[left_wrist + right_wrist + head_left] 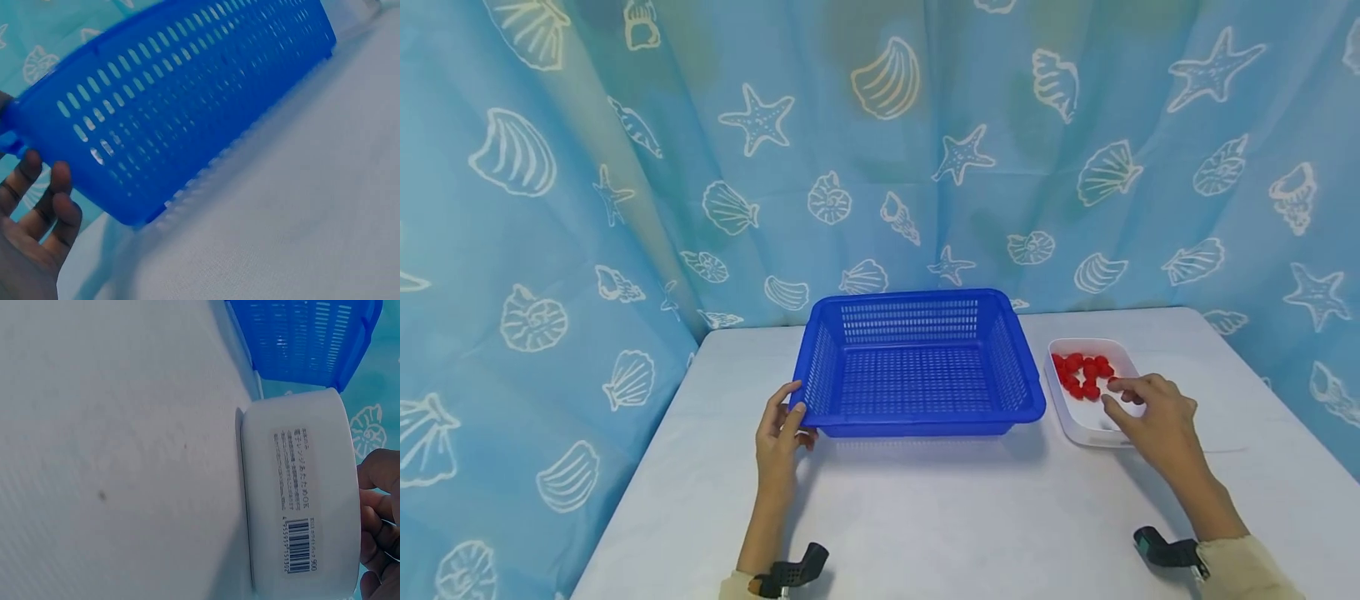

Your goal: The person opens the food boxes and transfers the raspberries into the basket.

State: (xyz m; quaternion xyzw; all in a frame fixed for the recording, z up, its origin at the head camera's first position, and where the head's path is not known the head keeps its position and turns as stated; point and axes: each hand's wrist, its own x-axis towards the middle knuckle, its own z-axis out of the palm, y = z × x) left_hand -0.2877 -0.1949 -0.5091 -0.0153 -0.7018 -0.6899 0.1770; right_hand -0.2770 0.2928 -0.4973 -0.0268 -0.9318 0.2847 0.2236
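Observation:
A blue plastic basket [917,421] with slotted walls stands on the white table. My left hand [782,429] holds its front left corner, thumb on the rim and fingers at the outer side. The left wrist view shows the fingers [47,206] bent at the corner of the basket. To the right is a white plastic container [1078,429], holding several small red round pieces [1084,373] toward its back. My right hand [1157,417] hovers over the container's right side, thumb and index finger apart, nothing visible between them. Behind the container's wall, the right fingers [378,503] are partly hidden.
The white table [925,517] reaches back to a blue curtain [850,167] with white shell and starfish prints. A printed label with a barcode [299,547] is on the container's near wall. The basket's right side stands close beside the container.

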